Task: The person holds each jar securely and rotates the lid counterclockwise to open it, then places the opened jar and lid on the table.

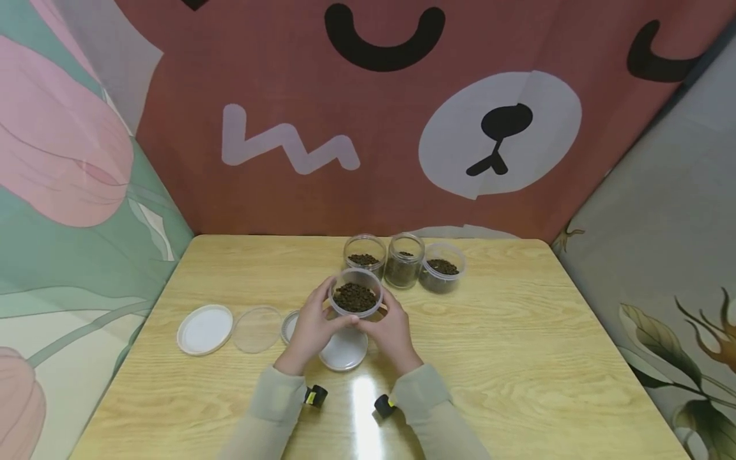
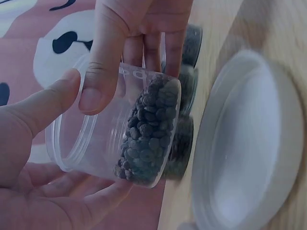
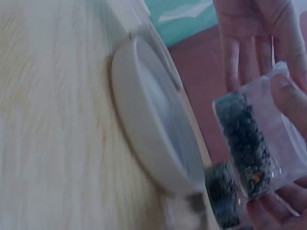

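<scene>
Both hands hold a clear plastic tub (image 1: 356, 295) partly filled with small dark brown pellets (image 2: 146, 127). My left hand (image 1: 315, 326) curls round its left side, and my right hand (image 1: 393, 326) grips the right side. The thumbs come together at the near side of the tub. It is held upright above the table, and its open top faces up. Below it lies a white lid (image 1: 344, 352), seen large in the left wrist view, with its raised rim upward.
Behind the tub stand two clear jars (image 1: 365, 249) (image 1: 404, 265) and another plastic tub (image 1: 441, 268), each holding dark pellets. To the left lie a white lid (image 1: 205, 329), a clear disc (image 1: 257, 329) and a partly hidden silver-rimmed lid (image 1: 289, 327). Printed curtains surround the wooden table (image 1: 517, 358).
</scene>
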Available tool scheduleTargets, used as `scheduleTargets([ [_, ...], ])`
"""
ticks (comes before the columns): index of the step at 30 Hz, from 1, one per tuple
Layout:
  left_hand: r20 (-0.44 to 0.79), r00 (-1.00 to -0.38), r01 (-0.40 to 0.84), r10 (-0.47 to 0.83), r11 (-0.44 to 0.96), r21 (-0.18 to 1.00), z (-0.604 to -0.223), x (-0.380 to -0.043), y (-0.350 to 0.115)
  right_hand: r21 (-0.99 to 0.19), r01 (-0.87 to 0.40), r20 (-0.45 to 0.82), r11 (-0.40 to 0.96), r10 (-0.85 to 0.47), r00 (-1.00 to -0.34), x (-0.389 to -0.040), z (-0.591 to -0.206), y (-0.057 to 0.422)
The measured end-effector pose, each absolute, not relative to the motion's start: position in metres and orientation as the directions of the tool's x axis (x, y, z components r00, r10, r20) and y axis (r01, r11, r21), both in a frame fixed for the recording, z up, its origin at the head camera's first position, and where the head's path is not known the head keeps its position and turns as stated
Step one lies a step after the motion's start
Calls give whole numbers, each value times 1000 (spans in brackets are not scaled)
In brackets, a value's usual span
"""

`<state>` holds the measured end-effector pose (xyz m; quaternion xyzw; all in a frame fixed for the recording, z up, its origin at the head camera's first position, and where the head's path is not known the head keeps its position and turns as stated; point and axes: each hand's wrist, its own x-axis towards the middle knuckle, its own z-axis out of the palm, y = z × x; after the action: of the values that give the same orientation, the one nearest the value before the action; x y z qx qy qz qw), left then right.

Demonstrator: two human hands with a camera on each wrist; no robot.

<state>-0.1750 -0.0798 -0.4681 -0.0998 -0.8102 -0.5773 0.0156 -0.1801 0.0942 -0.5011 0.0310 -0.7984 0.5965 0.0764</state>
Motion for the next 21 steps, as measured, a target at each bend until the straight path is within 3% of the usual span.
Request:
scheduleTargets([
  [10, 75, -988, 114, 132, 322, 940, -464, -190, -110, -958, -137, 130, 252, -43, -991, -200, -494, 62],
  [21, 40, -996, 61, 82, 282, 958, -470, -207, -135, -921, -163, 149, 353, -68, -987, -221, -490, 35],
])
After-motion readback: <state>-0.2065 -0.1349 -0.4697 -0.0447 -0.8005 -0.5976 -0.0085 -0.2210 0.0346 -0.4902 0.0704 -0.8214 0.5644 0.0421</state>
